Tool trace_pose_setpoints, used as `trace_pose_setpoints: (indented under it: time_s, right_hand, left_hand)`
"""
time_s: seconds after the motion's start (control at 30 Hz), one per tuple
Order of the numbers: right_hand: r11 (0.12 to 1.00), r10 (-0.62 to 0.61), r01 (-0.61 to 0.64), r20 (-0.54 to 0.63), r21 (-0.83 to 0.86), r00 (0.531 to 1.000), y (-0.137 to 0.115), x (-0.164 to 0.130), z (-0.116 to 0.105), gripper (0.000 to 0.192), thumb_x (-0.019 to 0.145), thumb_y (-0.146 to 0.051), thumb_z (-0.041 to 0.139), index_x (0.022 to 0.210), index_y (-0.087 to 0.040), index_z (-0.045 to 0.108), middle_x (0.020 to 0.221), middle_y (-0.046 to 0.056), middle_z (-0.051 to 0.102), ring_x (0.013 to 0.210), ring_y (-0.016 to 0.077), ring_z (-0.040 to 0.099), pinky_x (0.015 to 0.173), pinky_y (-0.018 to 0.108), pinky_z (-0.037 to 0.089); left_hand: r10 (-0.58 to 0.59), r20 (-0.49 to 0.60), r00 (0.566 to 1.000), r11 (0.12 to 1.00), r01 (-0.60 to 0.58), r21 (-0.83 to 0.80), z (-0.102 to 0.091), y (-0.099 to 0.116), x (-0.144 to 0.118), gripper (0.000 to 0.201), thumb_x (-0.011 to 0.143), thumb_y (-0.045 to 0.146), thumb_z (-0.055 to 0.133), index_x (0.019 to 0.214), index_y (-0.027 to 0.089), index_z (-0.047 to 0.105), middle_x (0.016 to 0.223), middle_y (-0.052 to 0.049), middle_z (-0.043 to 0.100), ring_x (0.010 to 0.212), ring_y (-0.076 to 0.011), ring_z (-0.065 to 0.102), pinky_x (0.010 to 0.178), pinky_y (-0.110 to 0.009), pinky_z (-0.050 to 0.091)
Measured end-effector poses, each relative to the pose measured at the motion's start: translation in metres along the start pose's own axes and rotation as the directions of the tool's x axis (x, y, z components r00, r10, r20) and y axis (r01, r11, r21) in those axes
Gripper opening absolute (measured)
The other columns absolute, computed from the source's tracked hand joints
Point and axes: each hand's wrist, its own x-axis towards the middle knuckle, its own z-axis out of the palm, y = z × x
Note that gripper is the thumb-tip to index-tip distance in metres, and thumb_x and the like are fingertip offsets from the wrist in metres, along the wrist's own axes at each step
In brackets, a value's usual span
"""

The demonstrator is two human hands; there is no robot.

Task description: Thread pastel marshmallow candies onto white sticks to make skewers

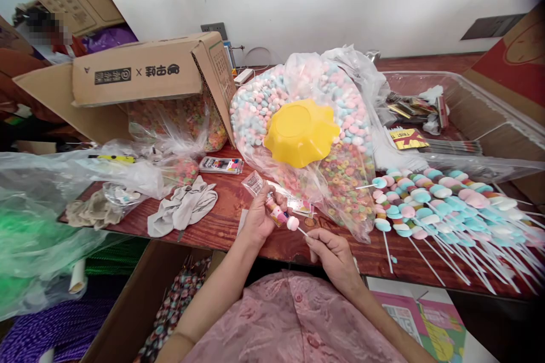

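My left hand [260, 218] is closed around a small clear printed bag [252, 182]. Partly inside that bag lies a marshmallow skewer [292, 223], its pink end piece sticking out towards my right. In a pinch, my right hand [330, 249] grips the skewer's white stick. Several flat printed bags [301, 206] lie on the table just beyond my hands. Over to the right is a large pile of marshmallow skewers [443, 204] in blue, pink and white, their sticks pointing mostly towards the front edge.
A yellow scalloped bowl [300, 131] rests upside down on big bags of marshmallows [255, 105] and candy rings [347, 187]. Left stand an open cardboard box [145, 68] and a grey cloth [183, 207]. A clear plastic bin [460, 82] is at the back right.
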Motion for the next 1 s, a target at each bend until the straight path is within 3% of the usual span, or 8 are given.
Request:
trace_pose_setpoints:
  time_s: [0.13,0.27,0.43,0.63,0.73,0.83,0.9,1.0]
  right_hand:
    - [0.896,-0.314,0.257,-0.107,-0.362,0.943,0.009,0.000,-0.005,0.025,0.093,-0.031,0.049,0.078,-0.021,0.066,0.061,0.001,0.061,0.055,0.0137,0.053,0.057,0.026,0.040]
    - [0.764,-0.470,0.374,-0.056,-0.526,0.881,0.014,-0.001,0.000,0.024,0.094,-0.021,0.047,0.081,-0.020,0.067,0.065,0.003,0.065,0.057,0.0141,0.058,0.060,0.025,0.041]
    - [0.653,-0.576,0.495,0.049,-0.573,0.816,0.016,-0.004,0.017,0.021,0.092,-0.013,0.047,0.083,-0.015,0.066,0.062,0.004,0.064,0.054,0.0130,0.058,0.057,0.025,0.039]
    - [0.686,-0.588,0.531,0.051,-0.497,0.807,0.019,-0.007,0.026,0.020,0.092,-0.014,0.048,0.080,-0.016,0.064,0.060,0.002,0.061,0.055,0.0116,0.056,0.059,0.025,0.039]
    - [0.801,-0.477,0.460,0.054,-0.385,0.877,0.011,-0.009,0.025,0.023,0.094,-0.019,0.046,0.076,-0.017,0.061,0.055,-0.002,0.054,0.048,0.0091,0.048,0.052,0.023,0.036]
    - [0.986,-0.148,0.152,0.073,-0.063,0.986,0.001,-0.010,0.020,0.026,0.094,-0.028,0.048,0.072,-0.018,0.059,0.049,-0.005,0.048,0.044,0.0082,0.042,0.047,0.022,0.032]
    - [0.992,0.026,-0.037,0.089,0.123,0.996,-0.004,-0.009,0.014,0.027,0.091,-0.035,0.050,0.071,-0.018,0.059,0.047,-0.006,0.047,0.043,0.0081,0.040,0.046,0.022,0.031]
    - [0.948,0.123,-0.153,0.123,0.278,0.985,-0.009,-0.006,0.009,0.028,0.087,-0.041,0.055,0.071,-0.017,0.060,0.044,-0.006,0.047,0.041,0.0074,0.037,0.046,0.022,0.027]
  left_hand:
    - [-0.042,0.023,0.999,0.995,0.040,0.090,-0.001,-0.005,0.000,0.038,0.075,0.043,0.077,0.068,0.017,0.050,0.057,0.004,0.054,0.050,-0.0122,0.056,0.064,-0.032,0.054]
    - [0.013,-0.016,1.000,0.999,-0.012,0.032,0.003,-0.018,0.000,0.044,0.076,0.052,0.074,0.066,0.017,0.049,0.058,0.005,0.053,0.052,-0.0105,0.055,0.069,-0.032,0.055]
    - [0.108,-0.136,0.985,0.994,-0.111,-0.016,0.008,-0.028,0.002,0.048,0.078,0.055,0.070,0.059,0.017,0.048,0.055,0.004,0.050,0.052,-0.0091,0.054,0.070,-0.028,0.053]
    - [0.145,-0.142,0.979,0.988,-0.152,-0.041,0.007,-0.027,0.001,0.047,0.080,0.054,0.069,0.060,0.016,0.049,0.056,0.003,0.052,0.052,-0.0102,0.054,0.068,-0.029,0.052]
    - [0.120,-0.091,0.989,0.989,-0.126,-0.070,0.006,-0.022,-0.001,0.044,0.082,0.051,0.068,0.060,0.017,0.049,0.055,0.003,0.052,0.052,-0.0109,0.054,0.069,-0.029,0.052]
    - [0.106,0.003,0.994,0.991,-0.106,-0.084,0.005,-0.016,-0.003,0.040,0.082,0.048,0.069,0.064,0.018,0.051,0.056,0.003,0.054,0.053,-0.0115,0.055,0.071,-0.031,0.052]
    - [0.086,0.072,0.994,0.995,-0.083,-0.050,0.005,-0.015,-0.006,0.037,0.080,0.047,0.071,0.067,0.018,0.053,0.057,0.003,0.055,0.052,-0.0121,0.056,0.071,-0.032,0.052]
    - [0.052,0.130,0.990,0.999,-0.053,0.006,0.006,-0.016,-0.010,0.034,0.078,0.046,0.074,0.072,0.018,0.055,0.059,0.003,0.058,0.053,-0.0132,0.058,0.072,-0.034,0.052]
